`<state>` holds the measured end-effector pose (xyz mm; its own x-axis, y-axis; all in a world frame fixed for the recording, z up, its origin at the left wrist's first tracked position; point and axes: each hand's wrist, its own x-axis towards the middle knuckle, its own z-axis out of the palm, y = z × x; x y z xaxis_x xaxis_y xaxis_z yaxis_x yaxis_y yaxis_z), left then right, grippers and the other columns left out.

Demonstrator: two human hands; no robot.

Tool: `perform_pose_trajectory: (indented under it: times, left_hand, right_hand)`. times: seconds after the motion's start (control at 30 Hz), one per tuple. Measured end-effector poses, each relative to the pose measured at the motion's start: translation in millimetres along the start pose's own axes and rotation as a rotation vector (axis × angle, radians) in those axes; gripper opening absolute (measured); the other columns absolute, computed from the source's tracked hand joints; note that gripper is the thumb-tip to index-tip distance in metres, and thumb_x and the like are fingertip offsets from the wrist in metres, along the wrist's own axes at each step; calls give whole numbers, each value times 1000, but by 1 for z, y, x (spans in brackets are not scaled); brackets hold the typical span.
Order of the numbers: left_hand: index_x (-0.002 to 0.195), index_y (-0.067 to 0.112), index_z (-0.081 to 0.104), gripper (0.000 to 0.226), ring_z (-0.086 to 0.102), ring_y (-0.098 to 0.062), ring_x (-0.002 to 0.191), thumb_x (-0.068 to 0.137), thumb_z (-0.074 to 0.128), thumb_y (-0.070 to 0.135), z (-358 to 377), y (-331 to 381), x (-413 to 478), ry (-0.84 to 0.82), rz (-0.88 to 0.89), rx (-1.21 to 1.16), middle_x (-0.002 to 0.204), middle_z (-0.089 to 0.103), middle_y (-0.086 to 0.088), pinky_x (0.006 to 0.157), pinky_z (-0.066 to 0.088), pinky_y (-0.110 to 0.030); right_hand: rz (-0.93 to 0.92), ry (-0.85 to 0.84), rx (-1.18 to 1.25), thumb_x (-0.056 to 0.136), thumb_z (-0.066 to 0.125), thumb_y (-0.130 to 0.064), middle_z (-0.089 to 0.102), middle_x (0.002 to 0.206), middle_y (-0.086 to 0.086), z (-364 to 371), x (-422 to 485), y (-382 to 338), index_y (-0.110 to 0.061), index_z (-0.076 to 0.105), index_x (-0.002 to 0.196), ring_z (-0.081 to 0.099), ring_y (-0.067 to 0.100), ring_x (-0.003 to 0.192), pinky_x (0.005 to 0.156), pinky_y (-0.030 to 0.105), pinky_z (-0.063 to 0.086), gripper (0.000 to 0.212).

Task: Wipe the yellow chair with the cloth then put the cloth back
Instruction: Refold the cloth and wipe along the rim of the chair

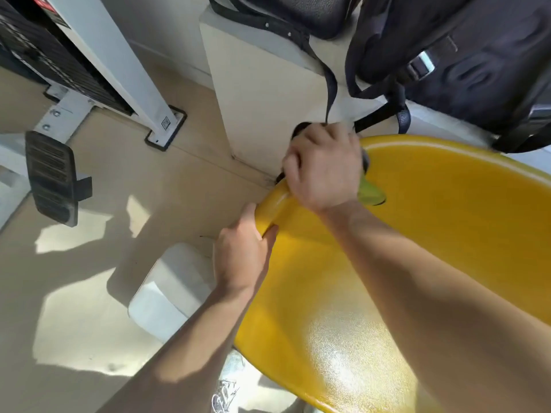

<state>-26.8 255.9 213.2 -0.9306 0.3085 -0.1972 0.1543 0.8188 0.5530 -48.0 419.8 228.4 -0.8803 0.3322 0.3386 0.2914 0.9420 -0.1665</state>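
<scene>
Yellow chair (417, 239): left hand (241, 257) grips its rim edge; right hand (325, 171), just beyond, clenches green cloth (371, 193) against the seat.

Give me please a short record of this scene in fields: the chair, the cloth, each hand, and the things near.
chair: yellow chair, glossy seat, fills the lower right of the view
cloth: dark cloth, mostly hidden under the right hand, at the chair's far left rim
right hand: right hand pressed on the cloth, blurred
left hand: left hand grips the chair's left edge, thumb on top
behind the chair: dark backpack on a white ledge, straps hanging down
floor: beige floor with sunlit patches
</scene>
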Motion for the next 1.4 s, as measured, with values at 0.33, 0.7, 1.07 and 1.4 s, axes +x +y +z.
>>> perform_pose_trajectory:
  times: [0.33, 0.7, 1.07, 1.4]
  left_hand:
    - [117, 16, 59, 43, 67, -31, 72, 87, 70, 44, -2, -1, -4, 12, -9, 31, 76, 70, -3, 71, 51, -33]
    - [132, 24, 42, 52, 61, -31, 92, 87, 66, 36, -4, 75, 49, -185, 128, 241, 114, 63, -6, 70, 48, -40]
    - [127, 15, 49, 57, 62, -37, 91, 88, 64, 54, 53, 173, 107, -179, 505, 591, 96, 63, -12, 64, 38, -38]
    - [111, 15, 51, 39, 57, -30, 75, 87, 62, 44, 54, 172, 110, -198, 534, 608, 96, 67, -7, 61, 39, -34]
  right_hand:
    - [153, 27, -90, 95, 42, -33, 67, 100, 4, -13, 11, 115, -17, 75, 101, 55, 31, 87, 68, 39, 42, 38]
    - [335, -26, -118, 96, 26, -36, 61, 106, 5, -19, 9, 125, -18, 69, 103, 51, 32, 98, 78, 43, 43, 47]
    - [75, -74, -114, 104, 36, -43, 62, 116, 5, -46, -16, 207, -26, 62, 130, 56, 33, 99, 79, 44, 48, 40]
    - [368, 3, -36, 98, 35, -43, 63, 99, 3, -20, 5, 128, -27, 74, 101, 54, 32, 88, 78, 42, 42, 42]
